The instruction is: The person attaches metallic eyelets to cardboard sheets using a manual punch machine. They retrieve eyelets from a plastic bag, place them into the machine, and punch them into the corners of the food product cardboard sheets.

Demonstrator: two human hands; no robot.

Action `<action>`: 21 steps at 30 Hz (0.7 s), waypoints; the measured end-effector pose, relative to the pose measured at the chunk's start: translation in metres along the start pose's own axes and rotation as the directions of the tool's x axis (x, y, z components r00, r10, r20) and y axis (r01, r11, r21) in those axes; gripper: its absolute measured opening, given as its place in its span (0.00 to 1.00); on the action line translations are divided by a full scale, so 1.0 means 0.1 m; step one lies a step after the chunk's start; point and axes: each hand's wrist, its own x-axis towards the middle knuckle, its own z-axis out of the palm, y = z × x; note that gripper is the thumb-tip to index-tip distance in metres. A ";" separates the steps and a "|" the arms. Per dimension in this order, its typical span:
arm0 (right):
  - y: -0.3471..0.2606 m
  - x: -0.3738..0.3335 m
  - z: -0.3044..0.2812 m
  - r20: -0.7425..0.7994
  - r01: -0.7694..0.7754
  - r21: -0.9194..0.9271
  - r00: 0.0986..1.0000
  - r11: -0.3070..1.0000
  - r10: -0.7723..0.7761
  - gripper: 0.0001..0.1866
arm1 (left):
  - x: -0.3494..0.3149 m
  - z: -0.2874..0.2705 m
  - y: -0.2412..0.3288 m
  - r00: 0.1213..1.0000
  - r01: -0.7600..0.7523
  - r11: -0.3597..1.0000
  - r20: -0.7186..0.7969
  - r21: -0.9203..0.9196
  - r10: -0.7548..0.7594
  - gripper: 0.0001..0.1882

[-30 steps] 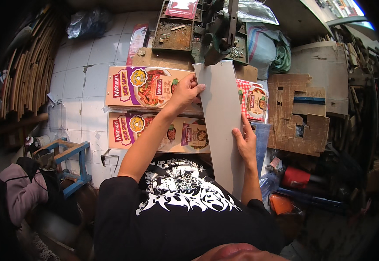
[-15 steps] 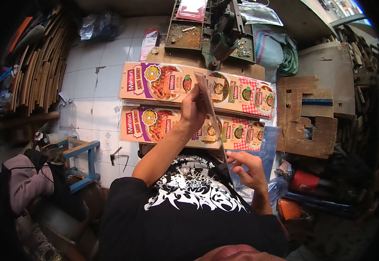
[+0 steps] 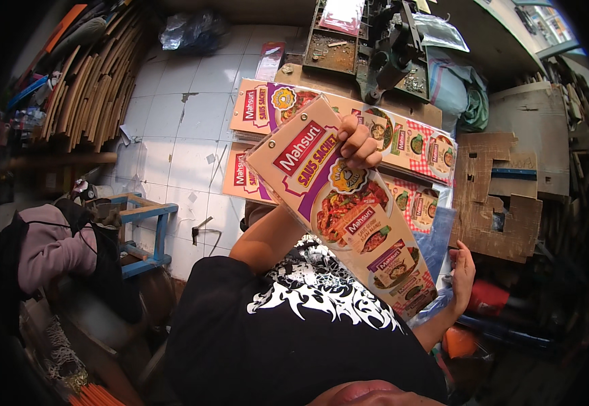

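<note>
While the left hand (image 3: 358,143) grips the upper edge of a long printed cardboard display strip (image 3: 345,203), lifted face-up above matching printed strips (image 3: 402,139) on the workbench, the right hand (image 3: 462,267) steadies its lower end, fingers spread.

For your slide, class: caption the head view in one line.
Left hand and right hand hold a printed cardboard sheet over stacked sheets.
</note>
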 end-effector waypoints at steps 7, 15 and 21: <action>0.88 -0.36 0.16 0.292 -0.394 0.629 0.919 0.670 0.267 0.41 | -0.07 0.12 0.17 0.993 -0.112 0.994 -0.020 0.011 0.113 0.10; 0.90 -0.10 0.72 0.151 -0.128 0.920 0.988 0.370 -0.034 0.41 | -1.20 0.22 1.06 0.865 -0.148 0.789 -0.308 0.597 0.396 0.15; 0.61 0.17 0.72 0.098 -0.084 0.935 0.995 0.346 -0.022 0.38 | -1.69 1.63 1.23 0.371 0.228 0.734 -0.754 0.640 0.542 0.46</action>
